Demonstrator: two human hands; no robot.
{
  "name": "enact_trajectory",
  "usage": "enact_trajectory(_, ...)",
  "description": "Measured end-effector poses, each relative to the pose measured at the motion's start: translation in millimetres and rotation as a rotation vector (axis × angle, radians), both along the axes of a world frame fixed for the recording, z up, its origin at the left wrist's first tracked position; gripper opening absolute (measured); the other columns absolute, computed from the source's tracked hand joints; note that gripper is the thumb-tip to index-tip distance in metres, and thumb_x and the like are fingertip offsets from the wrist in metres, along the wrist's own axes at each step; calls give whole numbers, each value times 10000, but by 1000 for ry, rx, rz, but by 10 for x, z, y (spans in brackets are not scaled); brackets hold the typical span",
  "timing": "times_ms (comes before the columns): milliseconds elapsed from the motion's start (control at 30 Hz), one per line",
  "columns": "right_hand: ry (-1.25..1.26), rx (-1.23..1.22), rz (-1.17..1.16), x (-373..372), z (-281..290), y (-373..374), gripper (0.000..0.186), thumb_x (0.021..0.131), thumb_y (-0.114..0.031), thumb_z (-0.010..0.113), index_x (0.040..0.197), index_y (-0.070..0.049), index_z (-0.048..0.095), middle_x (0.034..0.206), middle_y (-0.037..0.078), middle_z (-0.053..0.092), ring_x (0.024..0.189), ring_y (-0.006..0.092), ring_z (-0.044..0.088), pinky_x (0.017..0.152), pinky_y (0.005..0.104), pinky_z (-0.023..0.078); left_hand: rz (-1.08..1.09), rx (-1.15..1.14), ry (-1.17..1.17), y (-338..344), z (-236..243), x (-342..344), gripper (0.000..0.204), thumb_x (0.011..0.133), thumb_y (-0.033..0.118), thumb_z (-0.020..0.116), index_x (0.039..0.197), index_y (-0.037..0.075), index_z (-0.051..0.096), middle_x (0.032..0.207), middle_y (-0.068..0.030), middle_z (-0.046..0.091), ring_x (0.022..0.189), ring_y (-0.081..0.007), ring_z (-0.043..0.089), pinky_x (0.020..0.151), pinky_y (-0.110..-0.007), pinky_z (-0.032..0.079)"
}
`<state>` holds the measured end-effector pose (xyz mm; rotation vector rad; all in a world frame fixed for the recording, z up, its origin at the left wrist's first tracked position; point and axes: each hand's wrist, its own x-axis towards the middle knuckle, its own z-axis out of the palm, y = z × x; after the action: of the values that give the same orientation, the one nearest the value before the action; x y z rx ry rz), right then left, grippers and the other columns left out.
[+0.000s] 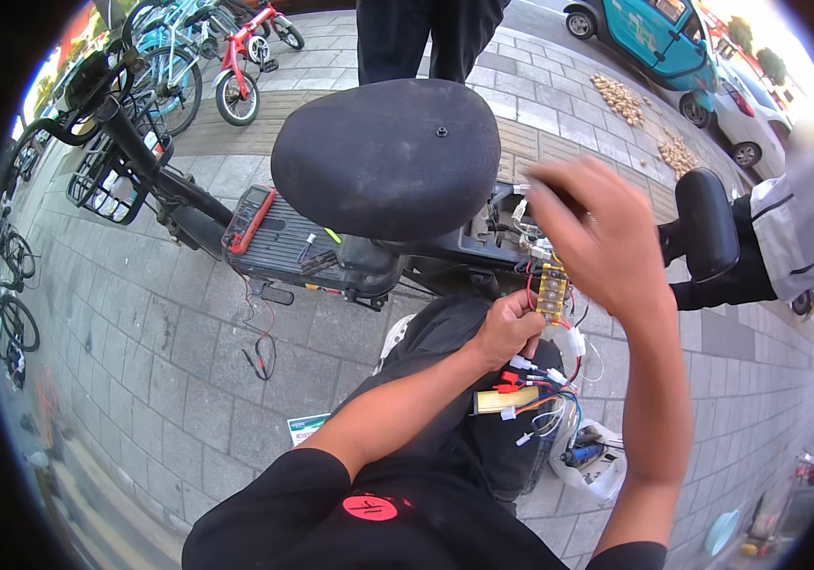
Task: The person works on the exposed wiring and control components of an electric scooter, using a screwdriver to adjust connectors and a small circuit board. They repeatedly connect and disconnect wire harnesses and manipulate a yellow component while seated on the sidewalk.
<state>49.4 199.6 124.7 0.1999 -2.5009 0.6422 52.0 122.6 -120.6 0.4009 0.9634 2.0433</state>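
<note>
My left hand [509, 331] pinches the lower end of a yellow terminal block [551, 293] with several screw terminals, beside the open rear of an electric bike. Red and dark wires run to the block. My right hand [597, 223] is raised above and to the right of it, smeared by motion; whether its curled fingers hold anything is hidden. On my knee lies a gold-coloured box [500, 400] with a bundle of coloured wires and white and red connectors [509, 382]. More wiring [521, 223] shows under the black seat [386, 157].
A red multimeter [252, 218] rests on the bike's footboard [283, 237], its probe leads [259, 361] hanging to the paving. Beside my leg lies a white plastic bag [606, 475] with tools. One person stands beyond the seat; another is at the right, by a black backrest [708, 226].
</note>
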Motion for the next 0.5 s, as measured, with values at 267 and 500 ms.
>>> enact_trajectory(267,-284,296,73,-1257,77,35,367,889,-275,724,1137,-10,783,961,221,774,846,326,769,820,413,594,18,-5,15,35,-33,-10,182,939,60,589,1095,21,673,739,-3,642,487,-88,572,455,-243,453)
enact_trajectory(500,-556,362,99,-1290,557,-475,319,840,-166,624,1060,11,772,965,277,747,948,414,741,863,475,577,3,65,-59,11,-44,-20,161,947,57,616,1092,8,666,766,-2,647,491,-79,571,454,-244,462)
